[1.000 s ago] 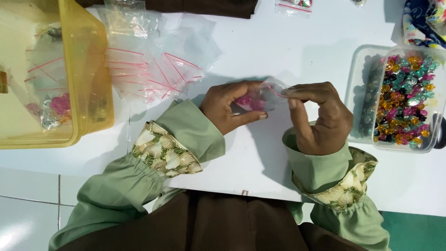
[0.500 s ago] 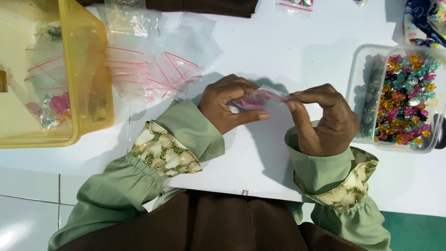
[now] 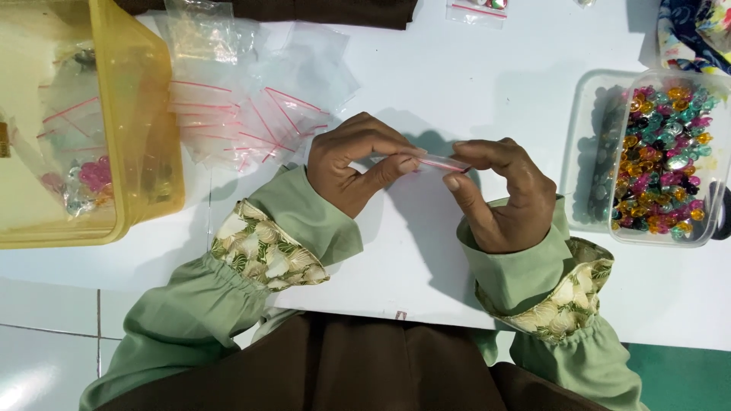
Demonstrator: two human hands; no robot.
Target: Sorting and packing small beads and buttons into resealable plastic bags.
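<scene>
Now edge-on, seemingly flatter: small bag (image 3: 442, 162) pinched between left hand (image 3: 358, 164) and right hand (image 3: 502, 194)

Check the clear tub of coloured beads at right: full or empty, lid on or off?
Nearly full, lid off. The clear tub shows loose mixed-colour beads heaped almost to its rim, with nothing covering the top.

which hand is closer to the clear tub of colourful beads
Right. The right hand pinches one end of the small zip bag just beside the clear tub of beads. The left hand holds the bag's other end, further off, nearer the pile of empty bags.
</scene>
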